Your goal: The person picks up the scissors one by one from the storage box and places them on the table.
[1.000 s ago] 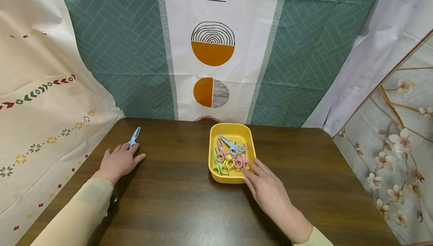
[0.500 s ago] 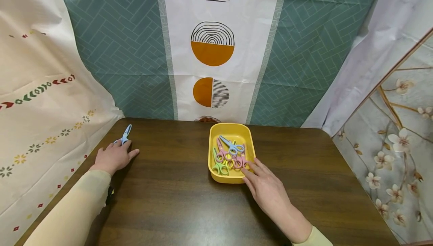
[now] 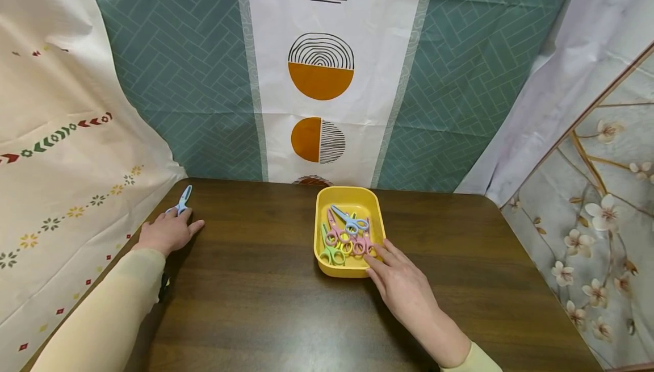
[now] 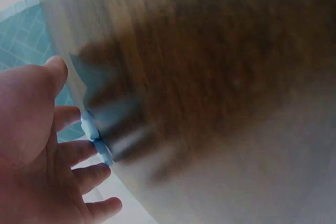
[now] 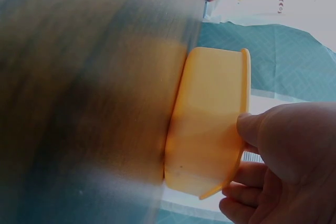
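At the table's left side lies a pair of light blue scissors (image 3: 184, 197), blades toward the back. My left hand (image 3: 166, 232) rests its outstretched fingers on their handles, which are mostly covered in the head view. Seen from the left wrist, the fingertips touch the blue scissors handles (image 4: 89, 125) and the thumb stands apart. A yellow plastic bin (image 3: 342, 271) stands near the middle, holding several scissors in pink, green, yellow and blue. My right hand (image 3: 403, 285) pinches its near right corner, thumb outside the wall and fingers over the rim, as the right wrist view of the bin (image 5: 207, 114) also shows.
The dark brown wooden table (image 3: 260, 304) carries the bin and the loose scissors. A green and white patterned cloth (image 3: 204, 88) hangs at its back edge. Cream cloth (image 3: 61, 190) borders the left, and floral cloth (image 3: 592, 247) the right.
My left hand has slid left and slightly back across the table, and the blue scissors have moved with it. The right hand and the bin have stayed in place.
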`<move>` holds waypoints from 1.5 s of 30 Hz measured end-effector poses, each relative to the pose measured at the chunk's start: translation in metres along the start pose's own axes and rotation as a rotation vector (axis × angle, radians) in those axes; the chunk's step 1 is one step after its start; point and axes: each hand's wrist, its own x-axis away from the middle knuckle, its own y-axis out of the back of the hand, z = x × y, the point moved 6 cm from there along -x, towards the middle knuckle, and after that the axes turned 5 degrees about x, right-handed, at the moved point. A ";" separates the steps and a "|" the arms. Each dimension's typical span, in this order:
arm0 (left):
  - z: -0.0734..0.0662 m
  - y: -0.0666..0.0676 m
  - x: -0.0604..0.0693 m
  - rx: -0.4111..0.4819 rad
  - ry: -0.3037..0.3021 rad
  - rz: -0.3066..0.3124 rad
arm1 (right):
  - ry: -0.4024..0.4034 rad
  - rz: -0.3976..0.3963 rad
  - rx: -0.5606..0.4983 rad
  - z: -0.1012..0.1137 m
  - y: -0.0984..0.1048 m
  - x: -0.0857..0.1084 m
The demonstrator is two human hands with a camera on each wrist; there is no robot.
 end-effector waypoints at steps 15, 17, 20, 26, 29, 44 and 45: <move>0.001 0.001 -0.003 0.020 0.025 0.009 | -0.007 0.016 -0.003 0.000 -0.001 -0.001; 0.003 0.000 -0.004 0.021 0.029 0.008 | -0.007 0.014 -0.003 0.000 -0.001 -0.001; 0.005 0.000 -0.005 0.030 0.032 0.002 | -0.005 0.005 -0.001 0.000 -0.001 -0.001; 0.008 -0.001 -0.004 0.051 0.033 -0.024 | 0.000 -0.009 -0.001 0.000 0.000 0.000; 0.008 -0.002 -0.003 0.052 0.026 -0.046 | 0.001 -0.008 -0.003 0.000 0.000 0.000; -0.020 0.001 -0.008 0.045 -0.042 -0.145 | -0.003 -0.002 -0.007 0.000 -0.001 0.000; -0.024 0.001 -0.008 0.047 -0.046 -0.152 | -0.004 -0.002 -0.008 0.000 -0.001 0.000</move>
